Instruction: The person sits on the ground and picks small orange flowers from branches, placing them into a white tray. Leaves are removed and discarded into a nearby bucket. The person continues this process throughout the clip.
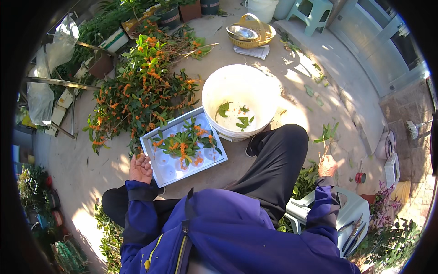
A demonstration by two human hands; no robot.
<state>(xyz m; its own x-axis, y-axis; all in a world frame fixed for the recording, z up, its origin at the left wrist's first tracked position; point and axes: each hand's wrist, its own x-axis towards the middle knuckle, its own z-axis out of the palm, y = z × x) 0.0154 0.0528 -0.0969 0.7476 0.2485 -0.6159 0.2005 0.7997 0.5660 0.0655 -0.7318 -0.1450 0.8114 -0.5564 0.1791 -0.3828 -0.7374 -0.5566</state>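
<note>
My right hand (327, 166) is closed around the stems of a small green leafy sprig (326, 134), held out over the ground at the right. My left hand (140, 168) is palm up with curled fingers at the left edge of a white tray (184, 176); whether it holds anything cannot be told. Cut sprigs with orange blossoms (181, 145) lie in the tray. Behind it spreads a large heap of orange-flowering branches (147, 82). A white plastic bucket (239, 99) stands between the tray and my bent knee, with a few green leaves (244, 122) on its bottom.
A pale plastic stool (359, 209) beside my right arm bears pruning shears (354, 231) and other hand tools. Leafy cuttings (306, 181) lie near it. Farther off are a yellow basket (250, 44) with a metal bowl (242, 33), another stool (311, 15) and potted plants.
</note>
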